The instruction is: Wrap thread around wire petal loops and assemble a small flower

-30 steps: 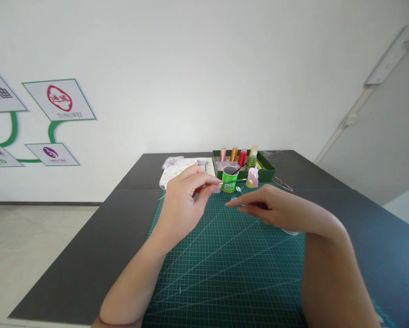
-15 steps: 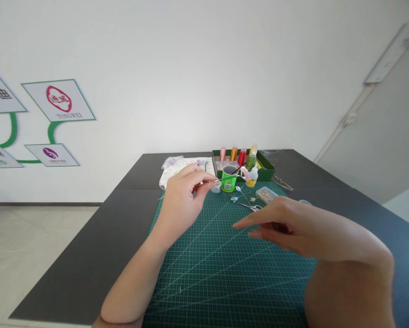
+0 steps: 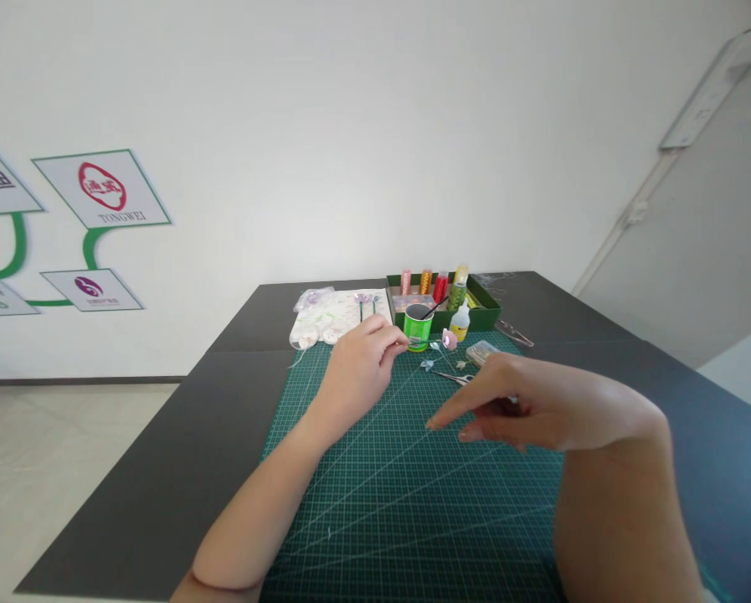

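Left hand (image 3: 362,364): fingertips pinched on the thin stem (image 3: 424,342) of a pink flower (image 3: 450,339). Flower: at the stem's end, seen between green can (image 3: 417,330) and glue bottle (image 3: 459,323). Right hand (image 3: 519,402): fingertips parted, over the cutting mat (image 3: 413,519). Scissors (image 3: 463,380): just beyond it.

You have a small pink flower (image 3: 450,339) with a paler patch, its petals bunched into a compact head. Its thin, dark stem (image 3: 431,342) lies roughly level, pinched in the fingertips of your left hand (image 3: 363,356), which hides the other end. The bloom points to your right, well apart from your fingers.
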Motion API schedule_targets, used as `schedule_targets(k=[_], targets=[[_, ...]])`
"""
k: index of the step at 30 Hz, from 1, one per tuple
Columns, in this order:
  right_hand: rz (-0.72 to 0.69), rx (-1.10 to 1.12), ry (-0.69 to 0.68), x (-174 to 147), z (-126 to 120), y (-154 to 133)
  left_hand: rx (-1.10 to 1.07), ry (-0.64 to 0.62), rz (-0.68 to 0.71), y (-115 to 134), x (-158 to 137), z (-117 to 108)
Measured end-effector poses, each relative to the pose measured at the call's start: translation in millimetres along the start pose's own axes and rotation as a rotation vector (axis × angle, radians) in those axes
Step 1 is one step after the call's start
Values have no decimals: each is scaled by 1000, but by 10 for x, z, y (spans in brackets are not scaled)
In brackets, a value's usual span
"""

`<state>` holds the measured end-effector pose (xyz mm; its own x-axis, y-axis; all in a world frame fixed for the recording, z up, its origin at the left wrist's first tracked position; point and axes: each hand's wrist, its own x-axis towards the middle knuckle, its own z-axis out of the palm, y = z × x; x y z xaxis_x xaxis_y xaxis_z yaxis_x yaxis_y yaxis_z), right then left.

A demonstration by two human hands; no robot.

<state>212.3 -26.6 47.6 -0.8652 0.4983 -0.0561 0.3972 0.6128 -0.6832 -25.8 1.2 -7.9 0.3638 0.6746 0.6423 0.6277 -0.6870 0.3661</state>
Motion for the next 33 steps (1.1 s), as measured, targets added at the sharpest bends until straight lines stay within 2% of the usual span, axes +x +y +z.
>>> schedule_targets(k=[5, 15, 21, 26, 33], targets=[[-15, 86, 48, -12, -23, 145, 56, -118, -38, -18, 5, 98], [-33, 24, 296, -87, -61, 249, 22, -263, -36, 38, -1, 74], [21, 34, 422, -119, -95, 291, -29, -276, 17, 46, -26, 60], [10, 61, 514, -131, -115, 334, -52, -266, 53, 72, -38, 28], [54, 98, 589, -109, -114, 405, -92, -235, 85, 115, -59, -24]])
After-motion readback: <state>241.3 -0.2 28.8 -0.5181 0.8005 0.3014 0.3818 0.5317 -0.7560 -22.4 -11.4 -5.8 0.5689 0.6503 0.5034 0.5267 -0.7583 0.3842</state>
